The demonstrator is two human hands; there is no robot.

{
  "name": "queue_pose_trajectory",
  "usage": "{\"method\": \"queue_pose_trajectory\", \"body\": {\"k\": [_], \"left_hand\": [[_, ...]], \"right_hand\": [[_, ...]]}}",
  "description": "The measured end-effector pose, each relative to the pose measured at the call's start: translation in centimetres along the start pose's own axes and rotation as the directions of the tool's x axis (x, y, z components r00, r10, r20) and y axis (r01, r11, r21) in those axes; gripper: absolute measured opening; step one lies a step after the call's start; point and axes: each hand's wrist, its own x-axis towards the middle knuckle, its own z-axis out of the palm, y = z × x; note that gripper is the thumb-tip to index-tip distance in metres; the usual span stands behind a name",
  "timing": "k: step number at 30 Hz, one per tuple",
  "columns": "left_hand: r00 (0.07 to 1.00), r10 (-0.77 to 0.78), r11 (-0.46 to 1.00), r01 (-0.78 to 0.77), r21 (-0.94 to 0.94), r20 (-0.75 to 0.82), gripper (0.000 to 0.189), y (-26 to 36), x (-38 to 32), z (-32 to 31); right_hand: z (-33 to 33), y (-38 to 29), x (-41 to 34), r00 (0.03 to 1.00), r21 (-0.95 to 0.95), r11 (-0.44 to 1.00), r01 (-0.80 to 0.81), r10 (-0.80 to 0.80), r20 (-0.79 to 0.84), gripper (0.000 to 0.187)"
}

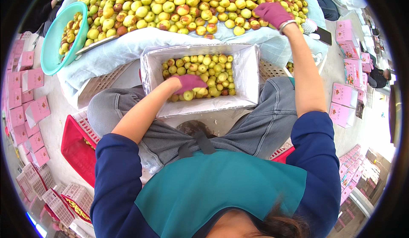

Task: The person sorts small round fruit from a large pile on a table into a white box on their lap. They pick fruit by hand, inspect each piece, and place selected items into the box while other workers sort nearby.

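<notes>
A big heap of yellow-green and reddish jujube fruits (159, 8) lies on a table covered with pale blue cloth (127, 44). Below it, between my knees, stands a white-lined box (204, 108) with a layer of the same fruits (212, 70) in it. My left hand (190, 83), in a maroon glove, reaches into the box, palm down on the fruits at its left front; its fingertips are partly hidden. My right hand (272, 13), gloved alike and with a bracelet at the wrist, touches the heap's right part. Whether either hand grips a fruit cannot be told.
A turquoise basin (48, 51) with fruits stands at the left table edge. A phone (323, 36) lies at the right edge. Red crates (75, 148) flank my legs. Pink cartons (351, 72) stand on both sides. Other people sit at the table's far left and right.
</notes>
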Motion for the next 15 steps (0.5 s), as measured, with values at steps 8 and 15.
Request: {"method": "queue_pose_trajectory", "body": {"k": [8,15], "left_hand": [[0.985,-0.152,0.979,0.16,0.124,-0.076,0.049,3.2,-1.1,-0.5],[0.992,-0.001,0.99,0.019,0.143,-0.126,0.037,4.9,-1.6,0.1]], "right_hand": [[5.3,-5.8,-1.6,0.99,-0.182,0.976,-0.116,0.129,0.058,0.028],[8.8,-7.4,-2.0,0.976,-0.246,0.964,-0.099,0.046,-0.211,0.024]]}}
